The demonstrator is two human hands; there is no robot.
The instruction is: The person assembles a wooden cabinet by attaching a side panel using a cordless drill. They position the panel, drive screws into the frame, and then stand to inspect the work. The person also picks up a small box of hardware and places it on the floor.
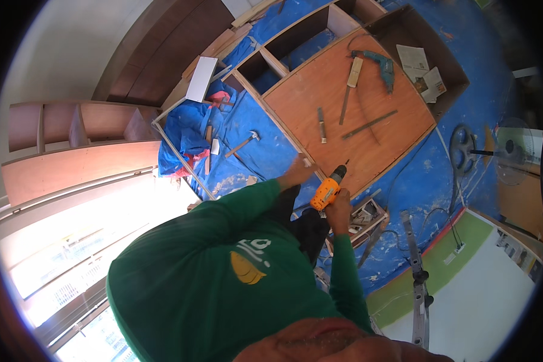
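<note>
My right hand (339, 209) grips an orange cordless drill (327, 192), whose bit points at the near edge of a brown plywood cabinet panel (368, 151). My left hand (296, 171) presses on that panel's near corner, just left of the drill. Both green sleeves reach up from my bent-over body. On the panel lie a teal corded drill (377, 63), a wooden-handled tool (351, 77), a small chisel (322, 125) and a long metal strip (369, 125).
A blue tarp (265, 148) covers the floor, with a hammer (245, 143) on it. A small box of parts (368, 216) sits by my right hand. Newspapers (421, 72), a floor fan (511, 154), a folded metal ladder (417, 265) and brown shelving (72, 123) stand around.
</note>
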